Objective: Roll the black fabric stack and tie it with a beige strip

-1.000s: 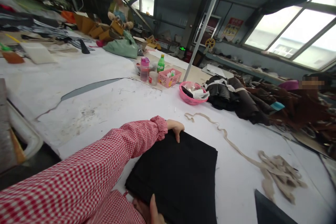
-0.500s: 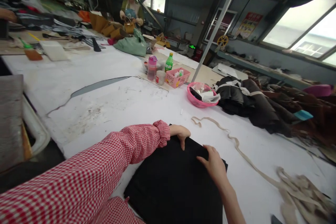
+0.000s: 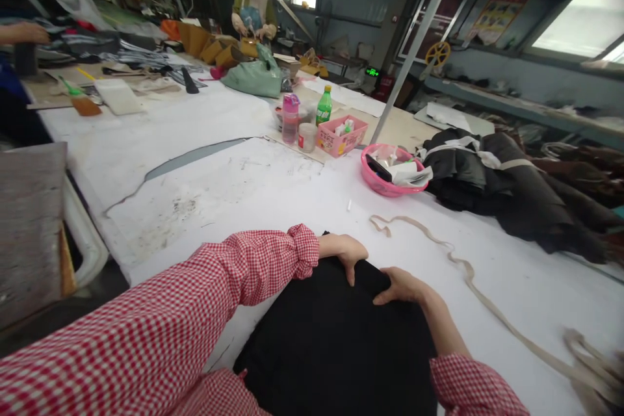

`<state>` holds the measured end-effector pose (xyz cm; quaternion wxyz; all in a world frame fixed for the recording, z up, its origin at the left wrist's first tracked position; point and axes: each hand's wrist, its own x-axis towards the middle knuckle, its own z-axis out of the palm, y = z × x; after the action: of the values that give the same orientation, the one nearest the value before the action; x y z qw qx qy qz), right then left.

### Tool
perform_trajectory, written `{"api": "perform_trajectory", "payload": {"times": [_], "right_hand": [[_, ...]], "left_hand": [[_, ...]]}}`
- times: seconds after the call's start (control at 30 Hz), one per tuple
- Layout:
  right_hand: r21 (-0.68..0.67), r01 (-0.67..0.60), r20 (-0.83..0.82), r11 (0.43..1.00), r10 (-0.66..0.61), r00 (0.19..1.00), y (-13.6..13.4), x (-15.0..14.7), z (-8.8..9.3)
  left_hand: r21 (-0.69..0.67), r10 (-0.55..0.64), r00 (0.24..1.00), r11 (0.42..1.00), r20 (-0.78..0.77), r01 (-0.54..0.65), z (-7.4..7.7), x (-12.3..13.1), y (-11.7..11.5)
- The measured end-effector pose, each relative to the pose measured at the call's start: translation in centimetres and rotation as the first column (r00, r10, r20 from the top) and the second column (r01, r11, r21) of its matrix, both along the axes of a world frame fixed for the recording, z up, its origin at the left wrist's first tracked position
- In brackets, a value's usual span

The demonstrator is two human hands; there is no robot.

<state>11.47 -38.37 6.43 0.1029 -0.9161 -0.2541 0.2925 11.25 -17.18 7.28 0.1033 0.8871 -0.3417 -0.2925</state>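
A folded stack of black cloth [image 3: 331, 344] lies on the white table [image 3: 234, 201] close in front of me. My left hand [image 3: 347, 251] curls over the stack's far edge, fingers bent down onto the cloth. My right hand [image 3: 402, 286] grips the same far edge just to the right, thumb on top and fingers tucked round the fabric. Both arms wear red-and-white checked sleeves.
A beige fabric strip [image 3: 453, 266] snakes across the table to the right. Behind stand a pink basin [image 3: 390, 172], a pink basket [image 3: 341, 136], bottles [image 3: 324, 106] and a dark cloth pile [image 3: 507, 188]. A person [image 3: 251, 10] works at the far end; another's hand [image 3: 24, 32] shows at left.
My right hand came up from the near edge of the black cloth to its far edge beside my left hand. The view has shifted left and down.
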Motion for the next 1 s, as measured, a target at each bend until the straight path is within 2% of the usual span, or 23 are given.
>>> {"api": "perform_trajectory", "payload": {"times": [0.1,0.27,0.47,0.67,0.8,1.0], "right_hand": [[0.021,-0.033,-0.031,0.999,0.034,0.999,0.0,-0.6,0.4],[0.007,-0.052,0.060,0.999,0.052,0.997,0.0,-2.4,0.9],[-0.055,-0.078,0.224,0.995,0.088,0.971,-0.2,-5.3,1.4],[-0.079,-0.129,0.401,0.989,0.150,0.904,-0.1,-8.2,2.1],[-0.099,-0.137,0.482,0.986,0.168,0.860,0.1,-9.4,2.1],[-0.086,-0.113,0.532,0.990,0.141,0.835,0.0,-10.8,1.5]], "left_hand": [[-0.006,-0.015,1.000,1.000,0.007,0.015,0.0,0.0,0.0],[-0.027,-0.045,0.999,0.999,0.005,0.045,-0.1,0.0,0.1],[-0.048,-0.090,0.996,0.995,-0.028,0.088,0.5,0.3,0.1],[0.005,-0.174,0.984,0.985,-0.030,0.174,0.7,0.2,-0.5],[0.030,-0.195,0.978,0.981,0.071,0.194,0.8,-1.2,-0.5],[-0.019,-0.138,0.943,0.988,0.302,0.151,0.7,-5.0,0.9]]}}
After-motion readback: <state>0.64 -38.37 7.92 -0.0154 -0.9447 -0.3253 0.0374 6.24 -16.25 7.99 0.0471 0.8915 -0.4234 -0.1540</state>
